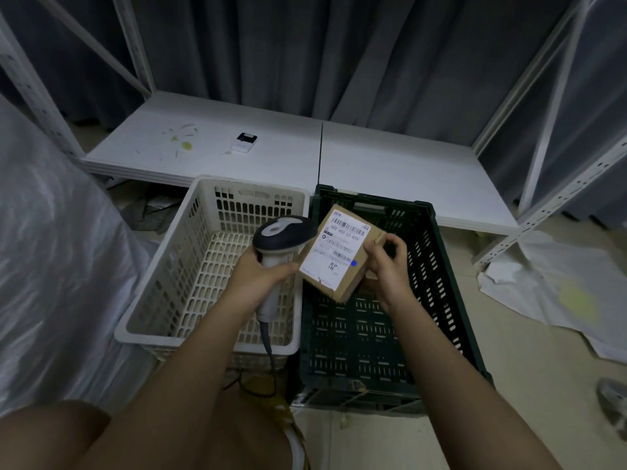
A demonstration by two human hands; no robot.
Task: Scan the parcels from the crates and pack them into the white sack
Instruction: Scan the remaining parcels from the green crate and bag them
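My right hand (388,266) grips a small brown cardboard parcel (341,254) by its right side, holding it tilted above the dark green crate (441,283). The parcel's white shipping label faces up, with a blue light dot on it near the lower right. My left hand (261,273) grips the handle of a grey and black barcode scanner (283,234), whose head sits just left of the parcel. The white crate (163,293) lies under the scanner and shows no parcels inside. A large white translucent sack (51,266) fills the left side.
A low white shelf board (390,164) runs behind both crates, bearing a small black and white device (244,142) and paper scraps. White metal rack posts stand at both sides. Crumpled white sheeting (559,286) lies on the floor at right. The scanner's cable (268,351) hangs toward the floor.
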